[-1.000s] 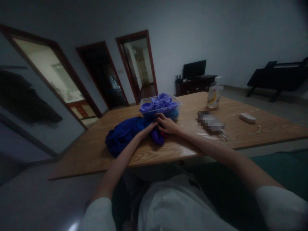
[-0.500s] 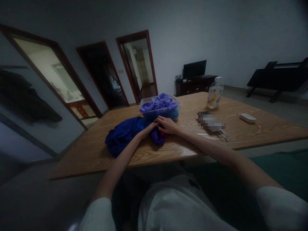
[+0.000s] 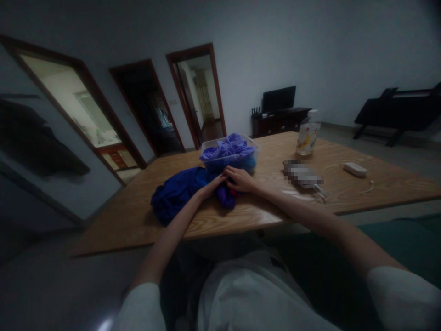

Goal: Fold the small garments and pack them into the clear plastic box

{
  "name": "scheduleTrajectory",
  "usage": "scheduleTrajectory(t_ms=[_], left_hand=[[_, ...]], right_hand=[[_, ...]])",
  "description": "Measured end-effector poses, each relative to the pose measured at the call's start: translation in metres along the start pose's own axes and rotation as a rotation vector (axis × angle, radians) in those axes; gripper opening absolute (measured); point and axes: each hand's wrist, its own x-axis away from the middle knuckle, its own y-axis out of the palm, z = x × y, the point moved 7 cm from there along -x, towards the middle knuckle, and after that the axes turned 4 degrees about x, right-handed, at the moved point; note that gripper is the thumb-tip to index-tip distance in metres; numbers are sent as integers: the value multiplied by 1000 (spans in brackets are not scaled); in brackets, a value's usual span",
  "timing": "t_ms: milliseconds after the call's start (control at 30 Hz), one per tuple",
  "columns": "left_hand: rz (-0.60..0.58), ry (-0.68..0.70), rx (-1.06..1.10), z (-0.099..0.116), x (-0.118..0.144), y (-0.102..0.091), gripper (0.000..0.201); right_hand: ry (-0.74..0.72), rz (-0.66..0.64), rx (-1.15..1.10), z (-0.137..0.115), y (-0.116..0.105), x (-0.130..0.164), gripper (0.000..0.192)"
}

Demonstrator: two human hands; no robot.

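Blue cloth bundle (image 3: 179,193) on wooden table (image 3: 275,202), long axis running left to right, left hand (image 3: 211,186) and right hand (image 3: 241,180) fingers clamped on its purple end, bottle (image 3: 308,133) label unreadable

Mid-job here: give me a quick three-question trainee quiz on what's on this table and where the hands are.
1. True or false: the clear plastic tub holds purple cloth.
2. Which lies nearest the table's right end?
A. the bottle
B. the white device
C. the blue garment
3. What do the left hand and the right hand rest on?

Key
1. True.
2. B.
3. The small purple bundle, beside the blue garment, in front of the tub.
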Motion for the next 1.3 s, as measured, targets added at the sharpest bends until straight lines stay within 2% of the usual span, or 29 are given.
scheduleTrajectory(t_ms=[367,933,1300], left_hand=[[-124,-14,-91,-10,-2,-2,63],[-137,4,-161,-21,-11,-9,61],[-162,9,-194,-18,-9,-8,62]], right_hand=[[-1,15,-4,3,2,0,25],[13,-8,-16,-1,-2,-1,26],[3,1,-3,1,0,-2,25]])
